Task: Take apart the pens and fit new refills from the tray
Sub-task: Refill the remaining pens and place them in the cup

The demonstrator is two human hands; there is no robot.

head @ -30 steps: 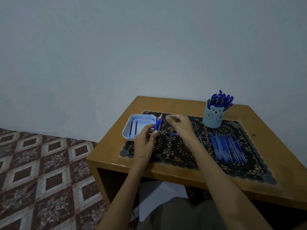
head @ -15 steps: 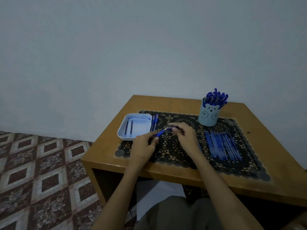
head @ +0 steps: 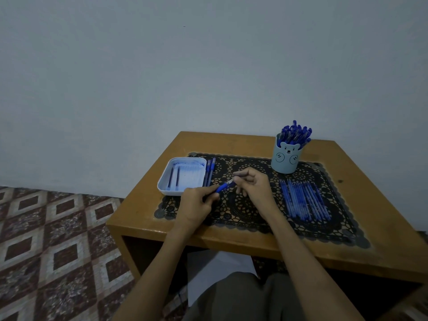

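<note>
Blue pen in left hand, apparently

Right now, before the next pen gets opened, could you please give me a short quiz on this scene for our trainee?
1. True or false: the bear cup stands inside the tray.
2. Which hand wraps round the blue body of the pen? A) the left hand B) the right hand C) neither
3. What covers the table under both hands?

Key:
1. False: the cup stands on the mat, apart from the tray.
2. A; the right hand pinches the pen's tip end.
3. A black lace mat.
</note>
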